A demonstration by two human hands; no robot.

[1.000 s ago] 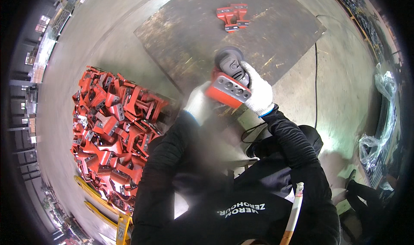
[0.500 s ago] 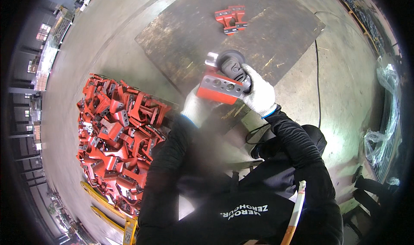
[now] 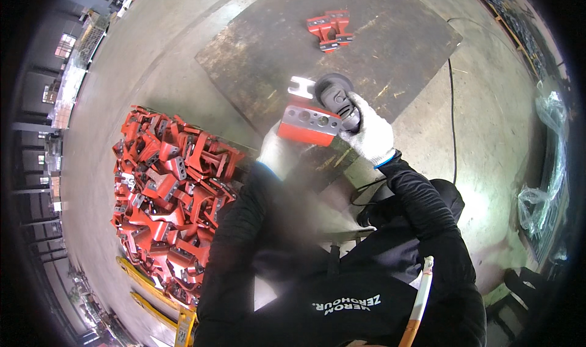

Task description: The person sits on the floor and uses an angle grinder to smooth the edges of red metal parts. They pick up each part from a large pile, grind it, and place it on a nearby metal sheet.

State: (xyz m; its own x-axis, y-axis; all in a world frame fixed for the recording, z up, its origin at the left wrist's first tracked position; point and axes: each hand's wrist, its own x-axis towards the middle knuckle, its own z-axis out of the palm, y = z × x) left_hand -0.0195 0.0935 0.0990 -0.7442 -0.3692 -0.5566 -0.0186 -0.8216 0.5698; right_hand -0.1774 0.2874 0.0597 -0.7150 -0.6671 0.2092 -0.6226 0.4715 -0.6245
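My left hand [image 3: 278,153], in a white glove, grips a red metal bracket [image 3: 305,134] by its left end. The bracket has a bare grey face with several holes, and a forked bare-metal end [image 3: 301,88] points away from me. Gloved in white too, my right hand [image 3: 373,133] is wrapped round a grey angle grinder [image 3: 337,102]. The grinder's dark round disc [image 3: 332,84] lies just right of the forked end; whether they touch I cannot tell. Part of the grinder's body is hidden by my right fingers.
A dark, worn metal plate [image 3: 256,47] lies ahead, with several red brackets [image 3: 330,30] on it. To my left, a big heap of red brackets [image 3: 165,194] stands beside yellow pallet-jack forks [image 3: 146,280]. A black cable [image 3: 452,115] runs along the floor at right, near plastic wrap [image 3: 537,206].
The grinder has shifted slightly right, away from the forked end, uncovering more of it. The bracket stays in my left hand, almost unmoved.
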